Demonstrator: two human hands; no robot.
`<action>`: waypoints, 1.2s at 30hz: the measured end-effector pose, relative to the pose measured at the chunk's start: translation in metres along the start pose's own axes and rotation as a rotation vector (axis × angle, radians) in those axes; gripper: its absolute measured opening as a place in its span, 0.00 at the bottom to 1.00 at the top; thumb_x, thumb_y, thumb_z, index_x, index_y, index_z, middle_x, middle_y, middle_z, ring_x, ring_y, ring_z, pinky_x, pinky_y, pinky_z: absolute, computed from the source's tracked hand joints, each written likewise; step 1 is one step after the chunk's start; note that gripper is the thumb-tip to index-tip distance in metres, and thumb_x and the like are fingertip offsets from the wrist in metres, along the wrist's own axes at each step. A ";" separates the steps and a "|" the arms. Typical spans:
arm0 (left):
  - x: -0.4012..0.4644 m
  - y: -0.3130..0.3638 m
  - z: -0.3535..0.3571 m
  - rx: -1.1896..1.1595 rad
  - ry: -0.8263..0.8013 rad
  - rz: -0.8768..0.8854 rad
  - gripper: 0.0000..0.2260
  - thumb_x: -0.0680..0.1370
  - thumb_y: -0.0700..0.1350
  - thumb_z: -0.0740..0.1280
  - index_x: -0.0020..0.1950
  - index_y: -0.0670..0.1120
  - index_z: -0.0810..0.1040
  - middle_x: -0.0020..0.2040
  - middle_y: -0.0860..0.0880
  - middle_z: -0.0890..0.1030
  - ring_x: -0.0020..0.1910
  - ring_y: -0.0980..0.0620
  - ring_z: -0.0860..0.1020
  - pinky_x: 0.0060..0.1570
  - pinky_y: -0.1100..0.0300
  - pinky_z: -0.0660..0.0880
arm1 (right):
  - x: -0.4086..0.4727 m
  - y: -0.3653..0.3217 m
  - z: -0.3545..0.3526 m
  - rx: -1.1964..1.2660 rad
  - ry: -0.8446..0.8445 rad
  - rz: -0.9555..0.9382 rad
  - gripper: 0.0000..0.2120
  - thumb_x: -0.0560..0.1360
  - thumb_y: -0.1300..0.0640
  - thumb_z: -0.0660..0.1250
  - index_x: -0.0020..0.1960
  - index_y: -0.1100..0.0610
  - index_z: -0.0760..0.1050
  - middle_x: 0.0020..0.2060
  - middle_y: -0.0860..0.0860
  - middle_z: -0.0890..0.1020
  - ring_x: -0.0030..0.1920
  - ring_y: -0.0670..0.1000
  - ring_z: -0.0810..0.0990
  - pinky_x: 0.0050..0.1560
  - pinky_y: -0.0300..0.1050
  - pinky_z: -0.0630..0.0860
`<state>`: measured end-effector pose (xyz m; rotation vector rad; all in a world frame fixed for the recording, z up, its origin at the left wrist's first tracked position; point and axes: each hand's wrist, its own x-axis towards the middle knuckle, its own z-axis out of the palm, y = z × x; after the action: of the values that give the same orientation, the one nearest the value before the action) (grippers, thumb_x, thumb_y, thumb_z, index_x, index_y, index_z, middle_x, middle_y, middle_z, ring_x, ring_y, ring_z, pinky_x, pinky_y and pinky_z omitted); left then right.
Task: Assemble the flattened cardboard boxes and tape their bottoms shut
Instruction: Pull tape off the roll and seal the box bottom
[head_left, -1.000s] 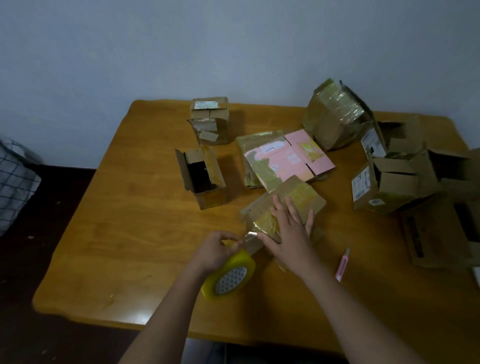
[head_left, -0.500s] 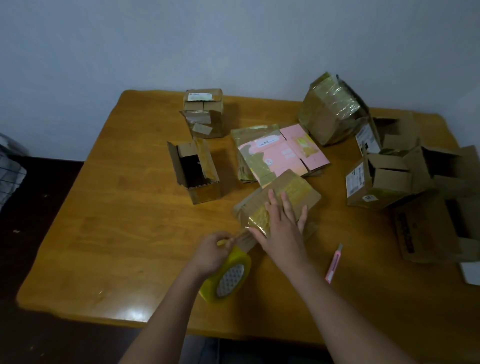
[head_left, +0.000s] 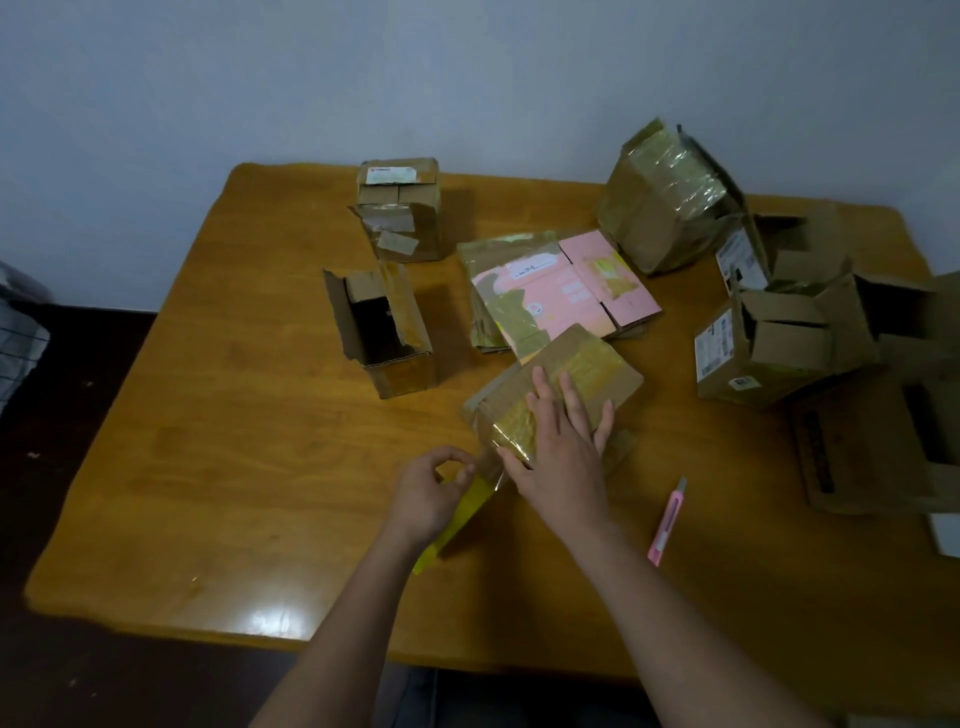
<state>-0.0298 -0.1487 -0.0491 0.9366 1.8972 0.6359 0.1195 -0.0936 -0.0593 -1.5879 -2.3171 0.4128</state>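
Several boxes crowd my view: an open-topped carton (head_left: 382, 332) left of centre, a pink flattened pack (head_left: 566, 291) behind, opened ones (head_left: 769, 353) along the desk's (head_left: 218, 467) right edge, a pink cutter (head_left: 667, 522) near the front. My right hand (head_left: 561, 457) presses flat, fingers straight, on the box being taped (head_left: 587, 374), near the desk's middle, long axis running toward the far right corner. My left hand (head_left: 428, 493) grips the yellow tape roll (head_left: 457, 514), seen edge-on just beside it.

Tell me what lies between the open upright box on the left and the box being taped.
Only bare wooden table separates the open box from the taped box, seen in the head view.
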 end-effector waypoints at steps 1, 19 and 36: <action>0.001 -0.001 0.001 0.006 0.000 -0.008 0.02 0.79 0.46 0.67 0.47 0.52 0.78 0.50 0.50 0.78 0.48 0.52 0.72 0.36 0.59 0.68 | 0.001 0.000 -0.002 0.015 -0.019 0.003 0.41 0.72 0.43 0.71 0.73 0.48 0.46 0.75 0.47 0.64 0.78 0.49 0.45 0.72 0.62 0.35; 0.011 0.003 0.004 -0.031 -0.021 -0.027 0.07 0.80 0.46 0.66 0.42 0.48 0.79 0.39 0.52 0.77 0.43 0.46 0.74 0.45 0.53 0.71 | -0.100 0.130 -0.013 -0.190 -0.257 0.506 0.14 0.82 0.57 0.58 0.65 0.53 0.75 0.54 0.51 0.76 0.53 0.49 0.75 0.44 0.42 0.74; 0.006 0.001 0.004 -0.061 -0.009 0.014 0.08 0.80 0.44 0.67 0.40 0.51 0.79 0.37 0.55 0.77 0.39 0.53 0.73 0.43 0.57 0.69 | -0.044 0.017 -0.051 0.710 0.395 -0.030 0.04 0.74 0.63 0.69 0.48 0.63 0.80 0.44 0.52 0.82 0.46 0.40 0.81 0.42 0.31 0.76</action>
<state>-0.0278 -0.1428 -0.0533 0.9124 1.8547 0.6934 0.1695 -0.1258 -0.0227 -1.1476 -1.6307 0.7355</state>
